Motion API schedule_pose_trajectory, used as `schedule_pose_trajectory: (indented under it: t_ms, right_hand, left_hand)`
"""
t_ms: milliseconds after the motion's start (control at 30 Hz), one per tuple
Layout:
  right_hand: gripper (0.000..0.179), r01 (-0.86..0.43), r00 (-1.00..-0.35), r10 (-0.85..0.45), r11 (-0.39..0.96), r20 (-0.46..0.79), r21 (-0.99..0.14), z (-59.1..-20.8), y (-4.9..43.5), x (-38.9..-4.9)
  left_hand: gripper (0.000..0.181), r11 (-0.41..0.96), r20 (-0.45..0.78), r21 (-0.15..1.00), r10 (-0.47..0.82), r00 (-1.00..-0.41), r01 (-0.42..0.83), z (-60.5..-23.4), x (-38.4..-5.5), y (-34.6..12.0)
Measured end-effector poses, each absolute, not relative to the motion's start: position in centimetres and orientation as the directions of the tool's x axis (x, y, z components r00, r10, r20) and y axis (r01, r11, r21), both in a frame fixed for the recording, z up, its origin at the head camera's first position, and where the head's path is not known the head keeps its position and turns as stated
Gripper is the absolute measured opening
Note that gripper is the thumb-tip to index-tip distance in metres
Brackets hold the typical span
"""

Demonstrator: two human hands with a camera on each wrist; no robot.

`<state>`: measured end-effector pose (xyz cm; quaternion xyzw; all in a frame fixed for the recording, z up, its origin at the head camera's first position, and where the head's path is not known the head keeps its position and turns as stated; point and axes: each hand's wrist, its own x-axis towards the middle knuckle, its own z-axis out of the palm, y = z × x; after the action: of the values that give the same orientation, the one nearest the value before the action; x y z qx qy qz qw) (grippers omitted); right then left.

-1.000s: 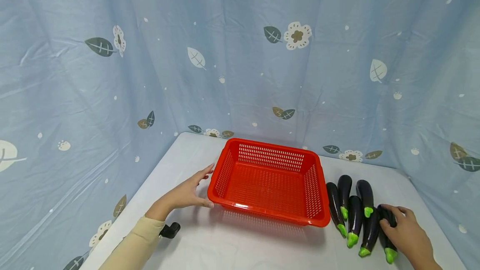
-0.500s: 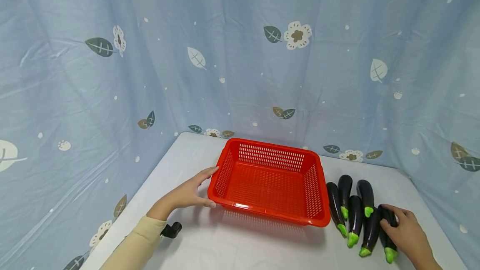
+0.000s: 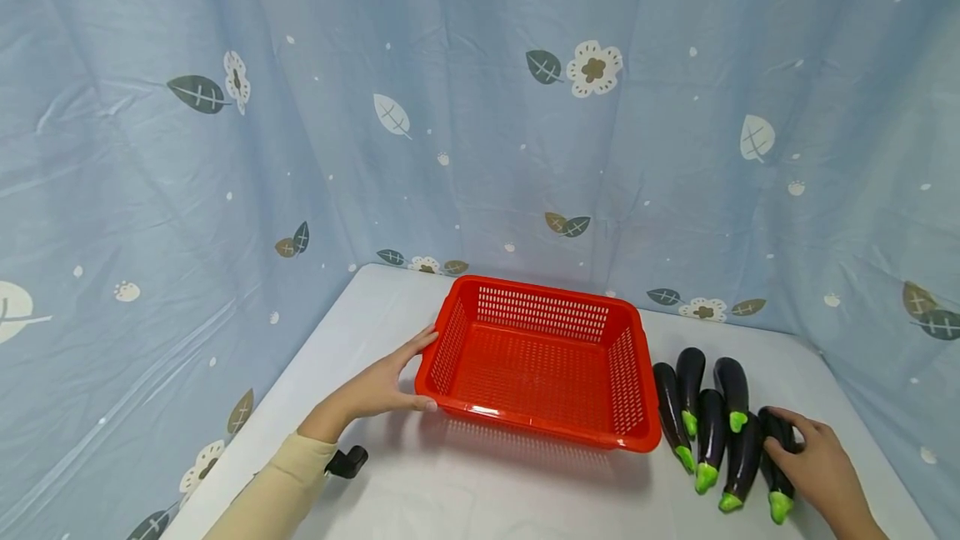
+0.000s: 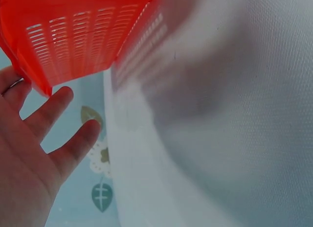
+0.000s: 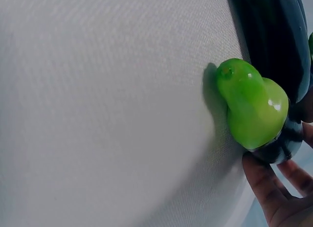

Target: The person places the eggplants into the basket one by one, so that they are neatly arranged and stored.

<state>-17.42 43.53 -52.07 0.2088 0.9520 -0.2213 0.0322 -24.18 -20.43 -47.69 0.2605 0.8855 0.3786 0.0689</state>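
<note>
In the head view a red plastic basket (image 3: pixel 528 361) with slotted sides stands on the table, with nothing in it. My left hand (image 3: pixel 378 386) spans its left front corner, fingers extended and spread, fingertips at the left rim and thumb at the front rim. The left wrist view shows two fingers reaching past the basket's side. At the far right, my right hand (image 3: pixel 821 473) grips the outermost dark purple eggplant (image 3: pixel 777 473) between thumb and fingers. Its green stem end (image 5: pixel 254 109) points toward me; the right wrist view shows it close on the cloth.
Several other eggplants (image 3: pixel 711 432) lie side by side between the basket and my right hand. A small black object (image 3: pixel 347 462) shows beside my left sleeve. White cloth (image 3: pixel 450 498) covers the table; a blue patterned curtain (image 3: pixel 487 173) hangs behind and at the sides.
My left hand has slid slightly right, and its fingertips have come up to the basket rim. The right hand has stayed at the same eggplant with hardly any movement.
</note>
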Motion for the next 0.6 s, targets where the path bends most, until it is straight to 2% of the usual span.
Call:
schedule_pose_trajectory:
  t_ms: [600]
  right_hand:
    - [0.064, 0.41, -0.909, 0.395, 0.786, -0.134, -0.463, -51.8, 43.7, -17.07]
  left_hand:
    - [0.113, 0.577, 0.069, 0.712, 0.509, -0.858, 0.399, -47.85, -24.08, -20.34]
